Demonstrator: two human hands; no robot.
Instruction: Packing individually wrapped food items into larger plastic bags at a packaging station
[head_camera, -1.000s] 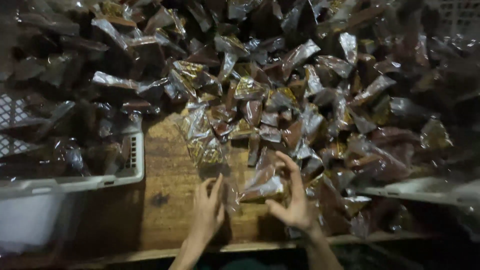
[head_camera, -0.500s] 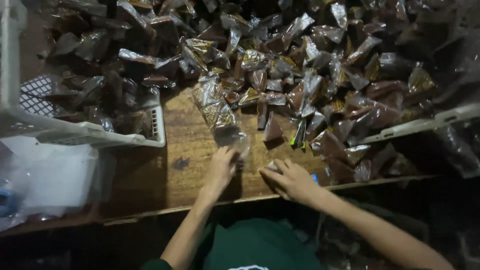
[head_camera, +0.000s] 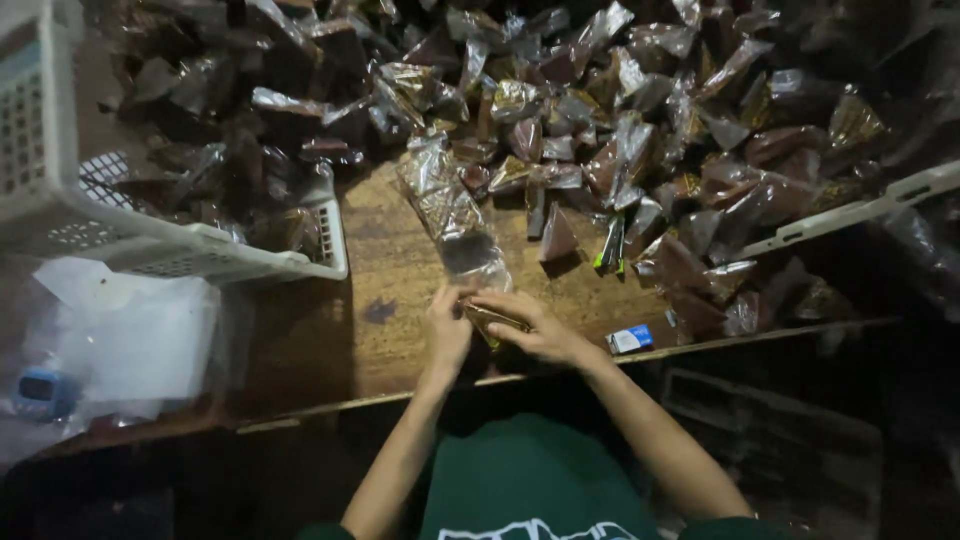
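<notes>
While both hands are now meeting at the near table edge, no longer apart as half a second ago, the left hand (head_camera: 447, 335) and right hand (head_camera: 535, 328) are pinching one small brown packet (head_camera: 490, 320) between closed fingers. At twelve o'clock a clear packet strip (head_camera: 450, 215) is trailing into the heap (head_camera: 640, 140). Bare wood (head_camera: 385, 290) at ten o'clock is leaving room before the white basket (head_camera: 190, 255).

White plastic basket (head_camera: 190, 250) at left, clear bags (head_camera: 130, 340) below it, small blue-white box (head_camera: 630, 339) on wooden table (head_camera: 390, 290).
</notes>
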